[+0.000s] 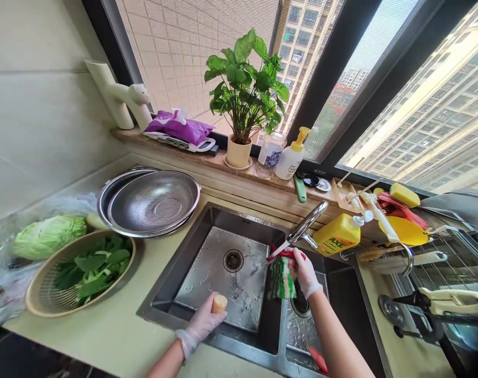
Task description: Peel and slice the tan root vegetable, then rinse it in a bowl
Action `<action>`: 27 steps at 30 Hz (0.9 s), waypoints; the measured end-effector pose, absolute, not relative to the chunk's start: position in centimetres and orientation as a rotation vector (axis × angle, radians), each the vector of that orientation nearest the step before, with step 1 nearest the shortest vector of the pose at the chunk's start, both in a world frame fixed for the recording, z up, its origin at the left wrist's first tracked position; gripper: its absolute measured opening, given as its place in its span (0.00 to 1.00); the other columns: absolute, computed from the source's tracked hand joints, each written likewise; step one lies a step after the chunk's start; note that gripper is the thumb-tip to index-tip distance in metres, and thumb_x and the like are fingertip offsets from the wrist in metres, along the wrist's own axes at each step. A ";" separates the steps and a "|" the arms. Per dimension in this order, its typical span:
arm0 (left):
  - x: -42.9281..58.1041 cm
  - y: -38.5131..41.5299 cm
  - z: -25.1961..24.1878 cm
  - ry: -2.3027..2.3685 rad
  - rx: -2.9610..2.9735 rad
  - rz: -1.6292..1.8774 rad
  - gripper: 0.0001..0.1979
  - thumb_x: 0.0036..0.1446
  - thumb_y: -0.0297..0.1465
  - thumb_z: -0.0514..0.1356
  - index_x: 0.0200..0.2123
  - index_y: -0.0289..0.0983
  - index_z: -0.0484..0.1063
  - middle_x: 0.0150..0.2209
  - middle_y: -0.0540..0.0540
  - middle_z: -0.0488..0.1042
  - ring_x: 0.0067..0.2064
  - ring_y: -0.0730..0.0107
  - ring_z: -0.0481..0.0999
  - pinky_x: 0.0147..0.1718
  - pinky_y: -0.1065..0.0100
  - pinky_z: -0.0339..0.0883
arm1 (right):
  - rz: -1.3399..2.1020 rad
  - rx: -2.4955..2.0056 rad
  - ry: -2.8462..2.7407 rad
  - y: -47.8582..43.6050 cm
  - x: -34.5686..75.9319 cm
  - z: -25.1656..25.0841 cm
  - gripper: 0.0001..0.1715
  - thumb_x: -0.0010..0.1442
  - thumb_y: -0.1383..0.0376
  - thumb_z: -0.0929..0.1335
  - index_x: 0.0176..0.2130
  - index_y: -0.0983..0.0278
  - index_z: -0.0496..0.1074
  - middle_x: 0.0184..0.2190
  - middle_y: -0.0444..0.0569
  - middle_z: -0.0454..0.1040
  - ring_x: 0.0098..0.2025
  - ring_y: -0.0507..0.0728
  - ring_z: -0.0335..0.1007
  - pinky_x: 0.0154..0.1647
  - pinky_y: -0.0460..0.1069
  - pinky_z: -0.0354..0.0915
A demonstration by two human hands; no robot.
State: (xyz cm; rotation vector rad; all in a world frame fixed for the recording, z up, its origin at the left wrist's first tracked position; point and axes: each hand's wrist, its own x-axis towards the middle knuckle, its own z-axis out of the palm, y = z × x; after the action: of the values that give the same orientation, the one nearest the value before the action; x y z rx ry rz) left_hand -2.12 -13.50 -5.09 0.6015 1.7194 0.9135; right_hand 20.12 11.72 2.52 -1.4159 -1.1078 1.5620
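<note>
My left hand (202, 323), in a thin clear glove, is closed round a small pale yellow piece of vegetable (219, 303) above the front rim of the steel sink (176, 310). My right hand (305, 272), also gloved, is closed on a green and white striped cloth (283, 278) that hangs over the divider between the two basins. The cloth sits just under the end of the tap (297, 233), which has a red band round its spout. The left basin is wet around its drain (233, 260).
On the counter at left stand a beige basket of leafy greens (45, 294), a cabbage (48, 236) and stacked steel colanders (154, 202). A yellow detergent bottle (339, 234), a pump bottle (290, 156) and a potted plant (242, 100) line the sill. A dish rack (439, 273) stands at right.
</note>
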 end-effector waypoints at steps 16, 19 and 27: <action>-2.1 -13.4 -4.8 1.711 0.603 0.938 0.28 0.35 0.39 0.66 0.42 0.36 0.68 0.37 0.46 0.75 0.42 0.58 0.73 0.46 0.64 0.63 | 0.331 -1.168 -2.630 9.0 23.9 4.3 0.12 0.58 0.63 0.65 0.40 0.56 0.76 0.31 0.50 0.74 0.34 0.57 0.70 0.35 0.50 0.62; -2.0 -13.5 -5.0 1.718 0.614 0.936 0.27 0.36 0.38 0.65 0.42 0.35 0.67 0.37 0.45 0.75 0.42 0.58 0.73 0.45 0.64 0.63 | 0.008 -1.094 -3.089 10.0 23.6 4.6 0.09 0.57 0.67 0.66 0.32 0.58 0.76 0.25 0.50 0.74 0.28 0.56 0.69 0.28 0.49 0.56; -2.0 -13.5 -5.2 1.750 0.581 0.949 0.29 0.34 0.37 0.65 0.44 0.36 0.67 0.41 0.43 0.75 0.44 0.57 0.73 0.47 0.63 0.63 | 0.209 -1.138 -3.093 10.3 23.1 5.1 0.08 0.55 0.66 0.66 0.28 0.58 0.76 0.23 0.49 0.75 0.26 0.55 0.68 0.28 0.48 0.53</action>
State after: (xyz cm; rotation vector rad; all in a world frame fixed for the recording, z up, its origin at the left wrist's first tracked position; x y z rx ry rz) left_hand -2.01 -13.45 -5.16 0.5807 1.7496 0.9490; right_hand 23.11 10.33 5.07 -1.1377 -3.0930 0.2089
